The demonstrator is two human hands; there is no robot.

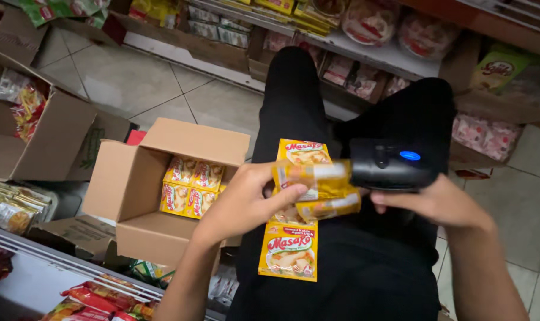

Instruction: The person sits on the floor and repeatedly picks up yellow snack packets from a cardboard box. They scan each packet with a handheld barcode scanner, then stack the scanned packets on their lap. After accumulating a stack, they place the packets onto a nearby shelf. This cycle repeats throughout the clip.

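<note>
Leftmost, a large brown carton (56, 134) with its flaps up stands on the tiled floor (133, 77), packets showing inside it, and a low shelf (38, 267) along the lower left edge carries more bright snack packets. Just right of that carton sits a smaller open cardboard box (136, 178), its flaps spread, with rows of yellow sachets (190, 187) lying flat against its far inner corner. Next comes the left hand (246, 199), reaching in from the lower edge of the view over the box's near right corner; its fingers are curled and the thumb presses down, clamping a strip of joined yellow sachets (294, 238). That strip lies along the person's black-trousered lap (341, 279), its top end near the knee and its bottom sachet hanging flat below the hand, while the middle sachets are folded or bunched and blurred between the two hands. Further right, the right hand (433, 202) is wrapped around a black handheld scanner (392, 166) with a small blue light on top; the fingers are closed about its underside, and the device's front end sits against the bunched sachets, touching or nearly so; the blur keeps me from saying which. Behind the knees, wooden store shelves (365, 53) hold bagged goods along the top edge, with pink packets on the lower shelf at the far right.
</note>
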